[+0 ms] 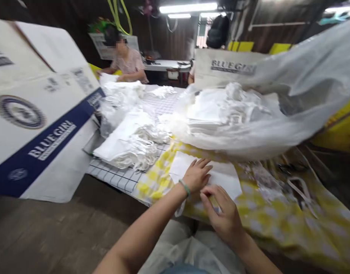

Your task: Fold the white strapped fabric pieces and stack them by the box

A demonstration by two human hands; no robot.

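My left hand (196, 175) lies flat with fingers stretched out on a flat white cloth piece (223, 176) that rests on a yellow checked cloth (266, 213). My right hand (223, 213) sits just below it, fingers curled and pinching the near edge of the same white piece. A green band circles my left wrist. Just beyond the hands a large clear plastic bag (249, 129) full of folded white pieces bulges over the table.
Stacks of white pieces with elastic loops (132, 144) lie on a grid-patterned table (118, 177). A big "BLUE GIRL" carton (35, 114) stands at left, another carton (229, 66) behind the bag. A person (126, 61) works at the far end. Scissors (289, 167) lie at right.
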